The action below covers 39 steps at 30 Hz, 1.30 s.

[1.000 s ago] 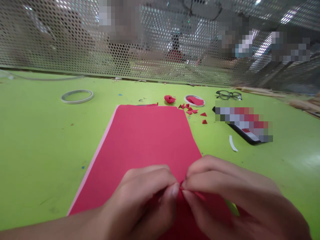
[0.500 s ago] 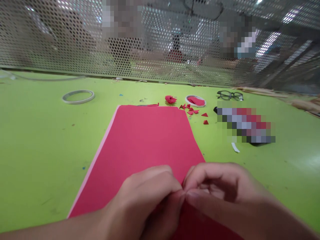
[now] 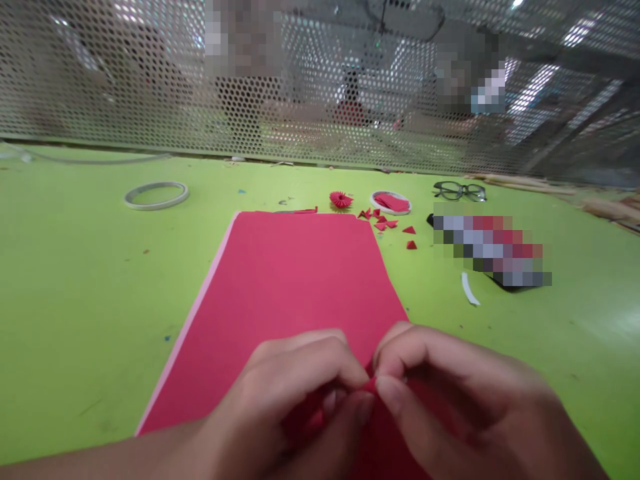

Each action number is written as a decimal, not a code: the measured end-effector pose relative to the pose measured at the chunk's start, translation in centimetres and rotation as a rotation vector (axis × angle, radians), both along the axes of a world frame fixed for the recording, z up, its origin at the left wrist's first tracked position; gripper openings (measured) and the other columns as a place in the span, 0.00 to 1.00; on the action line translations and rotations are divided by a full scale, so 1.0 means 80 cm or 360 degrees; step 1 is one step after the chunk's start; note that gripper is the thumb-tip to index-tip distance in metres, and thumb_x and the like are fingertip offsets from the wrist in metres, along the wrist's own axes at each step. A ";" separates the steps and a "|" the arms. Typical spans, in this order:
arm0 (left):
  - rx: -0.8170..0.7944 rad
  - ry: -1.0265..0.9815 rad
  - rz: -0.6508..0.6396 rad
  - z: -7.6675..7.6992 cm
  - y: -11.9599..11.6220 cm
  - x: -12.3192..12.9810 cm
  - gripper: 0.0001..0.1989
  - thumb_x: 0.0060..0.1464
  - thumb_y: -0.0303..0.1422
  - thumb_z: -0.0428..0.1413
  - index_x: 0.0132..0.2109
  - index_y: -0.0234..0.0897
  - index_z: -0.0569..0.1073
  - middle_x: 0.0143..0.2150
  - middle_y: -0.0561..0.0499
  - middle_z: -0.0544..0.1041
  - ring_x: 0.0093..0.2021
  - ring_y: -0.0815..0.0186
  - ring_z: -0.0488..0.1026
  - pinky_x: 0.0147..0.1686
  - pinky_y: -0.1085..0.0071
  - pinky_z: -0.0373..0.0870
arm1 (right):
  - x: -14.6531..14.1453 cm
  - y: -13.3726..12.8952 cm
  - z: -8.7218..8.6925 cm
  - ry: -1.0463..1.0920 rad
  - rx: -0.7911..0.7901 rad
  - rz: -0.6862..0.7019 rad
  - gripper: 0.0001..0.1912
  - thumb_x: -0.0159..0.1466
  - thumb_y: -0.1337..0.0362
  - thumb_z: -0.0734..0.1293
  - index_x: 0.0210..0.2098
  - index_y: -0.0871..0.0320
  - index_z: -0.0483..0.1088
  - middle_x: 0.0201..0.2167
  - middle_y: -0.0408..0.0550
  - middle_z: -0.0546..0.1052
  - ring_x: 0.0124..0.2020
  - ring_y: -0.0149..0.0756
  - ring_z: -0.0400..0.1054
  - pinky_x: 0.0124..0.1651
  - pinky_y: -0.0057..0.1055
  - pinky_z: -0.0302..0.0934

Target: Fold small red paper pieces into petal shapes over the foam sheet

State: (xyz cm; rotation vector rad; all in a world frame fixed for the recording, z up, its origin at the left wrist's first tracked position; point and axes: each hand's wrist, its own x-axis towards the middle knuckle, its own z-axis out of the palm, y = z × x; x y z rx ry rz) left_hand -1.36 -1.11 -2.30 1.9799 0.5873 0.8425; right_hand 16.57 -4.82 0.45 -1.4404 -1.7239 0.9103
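Observation:
Between my fingertips is a small red folded paper piece (image 3: 371,385), mostly covered by the fingers. My left hand (image 3: 295,390) pinches it from one side, thumb below and index finger above. From the other side my right hand (image 3: 450,383) grips it between thumb and forefinger. Both hands are over a large red paper sheet (image 3: 305,273) lying on the green table (image 3: 75,300). Past its far right corner are several small folded red paper pieces (image 3: 385,223). A round pleated red paper piece (image 3: 341,199) sits behind the sheet.
A white ring (image 3: 157,195) lies at the left. Red paper rests in a small white ring (image 3: 392,202). Glasses (image 3: 460,191), a blurred-out dark device (image 3: 490,250) and a white paper strip (image 3: 469,289) are on the right. A perforated metal screen (image 3: 175,87) borders the table, with people behind.
My right fingers have shifted slightly right and their thumb has tilted down. The fingertips have parted a little, so the red folded paper now shows between them.

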 end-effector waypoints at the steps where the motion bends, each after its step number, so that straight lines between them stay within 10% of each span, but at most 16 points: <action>1: -0.0028 -0.0013 -0.0011 0.001 -0.001 0.000 0.10 0.62 0.22 0.50 0.33 0.39 0.69 0.26 0.53 0.76 0.23 0.69 0.71 0.22 0.74 0.61 | 0.001 0.001 0.000 -0.0004 0.0035 0.0040 0.10 0.61 0.70 0.61 0.25 0.53 0.67 0.22 0.39 0.76 0.24 0.31 0.73 0.25 0.23 0.67; 20: -0.0497 0.0021 0.0072 0.013 -0.005 0.002 0.11 0.65 0.29 0.49 0.31 0.40 0.66 0.26 0.56 0.70 0.26 0.68 0.67 0.26 0.72 0.60 | 0.006 0.012 0.009 -0.0058 0.0137 0.0241 0.11 0.59 0.75 0.61 0.26 0.53 0.67 0.23 0.37 0.75 0.25 0.28 0.72 0.29 0.20 0.68; 34: -0.0086 0.0092 -0.0091 0.001 0.005 0.001 0.10 0.56 0.21 0.49 0.30 0.40 0.66 0.23 0.56 0.73 0.22 0.70 0.68 0.21 0.77 0.61 | 0.009 0.013 0.004 -0.0080 0.0070 0.0329 0.10 0.58 0.75 0.61 0.26 0.54 0.64 0.23 0.39 0.72 0.25 0.29 0.70 0.29 0.21 0.67; 39: -0.0436 0.0006 0.0039 0.006 -0.002 0.004 0.07 0.60 0.28 0.52 0.33 0.40 0.70 0.27 0.53 0.75 0.26 0.67 0.70 0.25 0.75 0.65 | 0.006 0.011 0.004 -0.0001 0.0051 0.0216 0.10 0.62 0.72 0.59 0.27 0.53 0.62 0.24 0.39 0.70 0.25 0.31 0.68 0.27 0.24 0.65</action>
